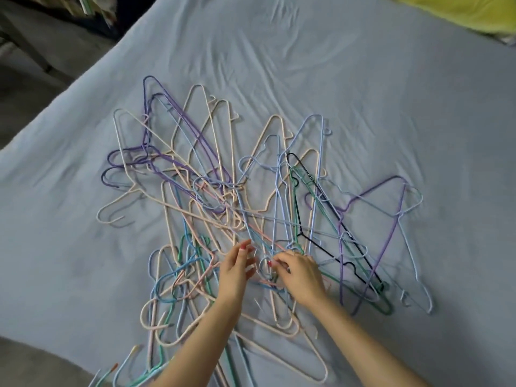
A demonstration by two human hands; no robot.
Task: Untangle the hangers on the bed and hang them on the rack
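Observation:
A tangled heap of thin wire hangers (212, 191) in cream, purple, light blue, green, pink and black is spread over the light blue bed sheet (363, 93). My right hand (300, 272) rests on the near middle of the heap, its fingertips pinched on a light blue hanger hook (264, 266). My left hand (236, 268) hovers just left of it with fingers apart, touching the wires and holding nothing. A black hanger (329, 219) and a purple one (391, 219) lie to the right. The rack itself cannot be made out.
A yellow-green cloth (458, 9) lies at the bed's far right corner. Grey floor and dark furniture legs (30, 51) sit beyond the bed's left edge, with hanging items at the top left (89, 7). More hangers (134, 370) stick over the near edge.

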